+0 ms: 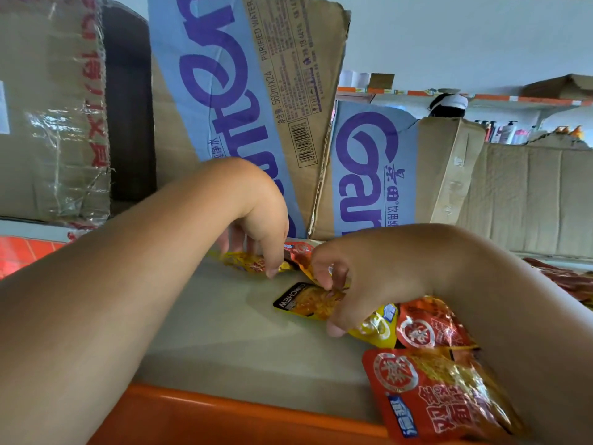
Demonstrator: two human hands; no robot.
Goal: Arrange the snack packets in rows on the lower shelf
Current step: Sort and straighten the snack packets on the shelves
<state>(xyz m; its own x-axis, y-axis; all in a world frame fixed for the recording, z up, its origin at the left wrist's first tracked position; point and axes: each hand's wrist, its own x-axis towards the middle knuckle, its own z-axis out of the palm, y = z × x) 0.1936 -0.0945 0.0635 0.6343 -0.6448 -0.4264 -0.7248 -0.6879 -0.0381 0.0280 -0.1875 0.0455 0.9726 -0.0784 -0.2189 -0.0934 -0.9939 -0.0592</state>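
Packets lie in a loose scatter on the shelf (pixel 208 332), mostly toward its right side, with no row formed yet. The black-labelled packet (pixel 303 301), yellow, sits near the middle, its end pinched between thumb and forefinger of the right hand (pixel 353 284); the other fingers (pixel 335 329) curl below. The left hand (pixel 260 216) hangs over a second yellow packet (pixel 250 262) just behind, its fingers bent down onto it. Whether they pinch or only press cannot be told, since the hand covers the contact. The step in hand is probably squaring these two into the start of a row. To do it well, the person should lay the pinched packet flat, label facing one way, edge parallel to the orange lip (pixel 224 419) and just beside its neighbour, then let go without dragging the slick foil askew. The left hand would best steady the rear packet meanwhile. Red packets (pixel 426 329) overlap at the right, and a big red packet (pixel 442 396) lies partly under the right forearm, its far end hidden. Water cartons (pixel 369 171) wall off the back, so the shelf's depth is unclear. Dark shapes at the far right edge are too blurred to name.
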